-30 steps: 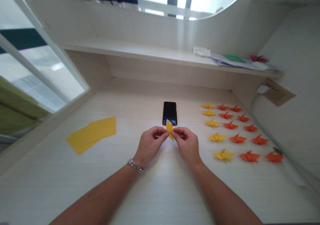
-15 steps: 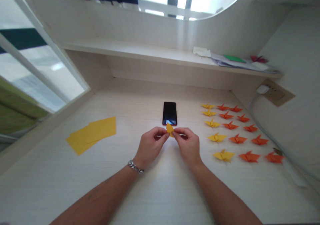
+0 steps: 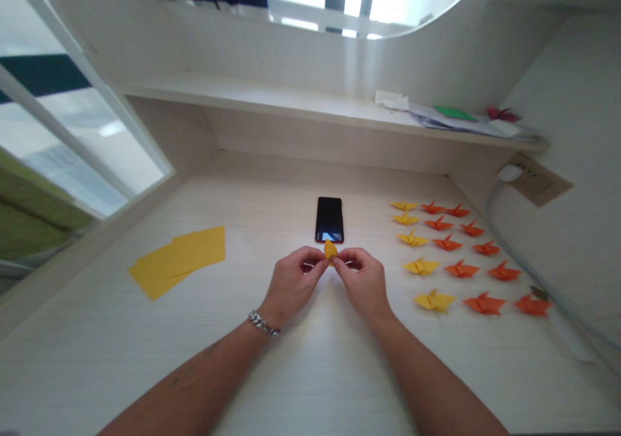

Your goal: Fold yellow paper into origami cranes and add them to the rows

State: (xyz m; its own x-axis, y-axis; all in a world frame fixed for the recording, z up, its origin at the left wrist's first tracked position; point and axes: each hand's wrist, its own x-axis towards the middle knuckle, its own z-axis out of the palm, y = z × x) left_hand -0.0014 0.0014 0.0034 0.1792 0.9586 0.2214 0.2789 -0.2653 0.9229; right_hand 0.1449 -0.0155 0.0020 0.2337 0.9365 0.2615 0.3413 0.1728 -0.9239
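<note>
Between my two hands is a small folded piece of yellow paper (image 3: pixel 330 250), held just in front of a black phone (image 3: pixel 329 218). My left hand (image 3: pixel 297 277) pinches its left side between thumb and fingers. From the other side, my right hand (image 3: pixel 363 281) pinches it too, and the thumb tips nearly meet at its lower edge. The fingertips partly cover the paper, so its full folded shape is hidden. To the right stand folded cranes in columns, yellow cranes (image 3: pixel 421 266) nearest my right hand and orange cranes (image 3: pixel 461 269) beyond them.
Flat yellow paper sheets (image 3: pixel 194 252) overlap at the left of the desk (image 3: pixel 272 384). A shelf (image 3: pixel 272 99) with papers (image 3: pixel 431 116) runs along the back. On the right wall, a cable (image 3: pixel 521 255) hangs from a socket (image 3: pixel 538 180) and crosses behind the cranes.
Both hands stay in nearly the same place. The folded yellow paper has turned slightly and sits a touch lower, with the thumbs closer together beneath it.
</note>
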